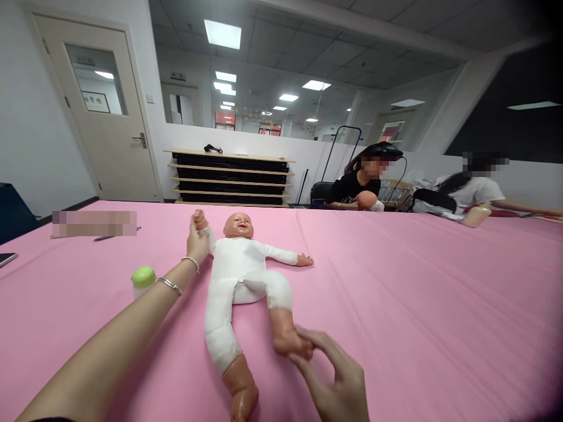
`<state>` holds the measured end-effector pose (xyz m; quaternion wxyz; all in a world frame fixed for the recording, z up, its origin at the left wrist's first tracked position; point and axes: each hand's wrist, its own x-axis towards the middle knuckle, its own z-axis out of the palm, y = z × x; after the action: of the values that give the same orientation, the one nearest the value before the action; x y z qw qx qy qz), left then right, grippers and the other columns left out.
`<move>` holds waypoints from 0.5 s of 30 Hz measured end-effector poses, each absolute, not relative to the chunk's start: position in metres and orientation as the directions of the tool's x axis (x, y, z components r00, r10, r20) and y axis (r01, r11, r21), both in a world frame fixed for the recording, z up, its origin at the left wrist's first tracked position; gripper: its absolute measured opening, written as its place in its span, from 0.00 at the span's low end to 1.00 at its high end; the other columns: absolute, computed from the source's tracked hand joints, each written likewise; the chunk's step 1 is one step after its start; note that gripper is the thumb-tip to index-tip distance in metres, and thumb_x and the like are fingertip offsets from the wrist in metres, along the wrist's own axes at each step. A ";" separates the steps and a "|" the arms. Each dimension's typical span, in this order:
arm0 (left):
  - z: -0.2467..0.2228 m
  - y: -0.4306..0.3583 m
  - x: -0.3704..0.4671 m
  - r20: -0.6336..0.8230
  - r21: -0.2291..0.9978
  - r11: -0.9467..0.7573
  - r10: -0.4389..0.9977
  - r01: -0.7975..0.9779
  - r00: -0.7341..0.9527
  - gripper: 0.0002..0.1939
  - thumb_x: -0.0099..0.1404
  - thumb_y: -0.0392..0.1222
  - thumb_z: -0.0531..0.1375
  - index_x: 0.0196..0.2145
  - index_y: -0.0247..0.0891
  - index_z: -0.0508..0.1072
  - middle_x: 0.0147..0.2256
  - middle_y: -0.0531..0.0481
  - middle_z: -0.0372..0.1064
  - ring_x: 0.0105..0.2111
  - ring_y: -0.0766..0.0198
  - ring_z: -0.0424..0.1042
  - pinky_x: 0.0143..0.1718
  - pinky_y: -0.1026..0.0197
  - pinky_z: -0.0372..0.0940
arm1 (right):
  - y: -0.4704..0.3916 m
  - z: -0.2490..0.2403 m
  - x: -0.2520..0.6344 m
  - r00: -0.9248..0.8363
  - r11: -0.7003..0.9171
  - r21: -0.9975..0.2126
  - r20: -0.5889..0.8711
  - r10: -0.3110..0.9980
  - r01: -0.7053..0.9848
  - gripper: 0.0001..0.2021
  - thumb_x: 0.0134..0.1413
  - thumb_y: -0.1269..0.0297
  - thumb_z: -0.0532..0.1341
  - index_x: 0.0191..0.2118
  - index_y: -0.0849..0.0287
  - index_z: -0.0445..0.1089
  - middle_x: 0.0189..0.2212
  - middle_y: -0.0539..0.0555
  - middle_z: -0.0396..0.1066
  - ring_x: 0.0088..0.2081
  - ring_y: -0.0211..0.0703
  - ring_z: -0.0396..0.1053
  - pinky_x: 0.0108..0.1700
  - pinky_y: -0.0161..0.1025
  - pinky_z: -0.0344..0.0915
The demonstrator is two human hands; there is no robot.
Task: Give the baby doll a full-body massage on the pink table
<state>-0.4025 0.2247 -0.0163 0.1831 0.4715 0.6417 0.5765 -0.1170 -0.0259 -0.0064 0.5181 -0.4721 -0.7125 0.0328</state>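
I see L hand fingers shut on doll wrist, R hand pinching its foot. Doll's long axis runs near-to-far mid surface, head far.

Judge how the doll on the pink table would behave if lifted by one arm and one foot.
The doll would probably sag in the middle: its white cloth body looks soft. Its hard-looking head and bare feet likely add weight at the ends. The left hand has a grip on its raised arm, the right hand on a foot; the glossy skin may be slippery.
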 end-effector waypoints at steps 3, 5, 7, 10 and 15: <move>0.002 0.213 -0.373 0.480 0.725 -0.304 0.867 0.618 -0.136 0.36 0.62 0.32 0.50 0.64 0.40 0.38 0.52 0.41 0.63 0.47 0.56 0.66 0.44 0.57 0.63 | 0.016 0.014 -0.129 0.058 0.457 -0.664 0.601 0.797 0.591 0.09 0.44 0.63 0.63 0.34 0.60 0.72 0.31 0.52 0.73 0.31 0.33 0.71 0.34 0.28 0.71; 0.004 0.209 -0.359 0.507 0.531 -0.399 0.856 0.748 0.097 0.33 0.63 0.32 0.47 0.64 0.39 0.40 0.53 0.41 0.62 0.49 0.56 0.64 0.47 0.55 0.60 | 0.045 0.016 -0.137 0.095 0.394 -0.765 0.505 0.858 0.509 0.10 0.43 0.63 0.63 0.34 0.61 0.72 0.32 0.51 0.73 0.33 0.34 0.71 0.37 0.31 0.71; -0.001 0.206 -0.351 0.474 0.337 -0.410 0.852 0.848 0.223 0.29 0.65 0.32 0.46 0.63 0.39 0.47 0.55 0.41 0.60 0.52 0.54 0.61 0.49 0.52 0.57 | 0.070 0.013 -0.144 0.108 0.344 -0.839 0.423 0.900 0.421 0.12 0.42 0.64 0.63 0.36 0.61 0.72 0.34 0.52 0.73 0.35 0.35 0.71 0.41 0.33 0.71; -0.008 0.206 -0.348 0.428 0.155 -0.365 0.862 0.918 0.270 0.25 0.67 0.35 0.45 0.61 0.44 0.52 0.59 0.41 0.53 0.56 0.51 0.56 0.50 0.48 0.55 | 0.093 0.007 -0.149 0.105 0.305 -0.887 0.360 0.927 0.346 0.14 0.41 0.65 0.64 0.37 0.61 0.72 0.36 0.52 0.73 0.37 0.35 0.71 0.43 0.34 0.70; -0.008 0.204 -0.353 0.477 0.259 -0.375 0.851 0.890 0.220 0.26 0.66 0.35 0.47 0.61 0.45 0.53 0.56 0.40 0.56 0.54 0.53 0.59 0.50 0.50 0.56 | 0.080 0.008 -0.144 0.105 0.319 -0.868 0.384 0.918 0.381 0.13 0.41 0.64 0.64 0.37 0.61 0.71 0.34 0.52 0.73 0.35 0.34 0.71 0.42 0.32 0.70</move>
<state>-0.3528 0.2044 -0.0083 -0.0350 0.7801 0.5581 0.2807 -0.1445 0.0801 0.0080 0.5262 -0.5248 -0.6187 0.2548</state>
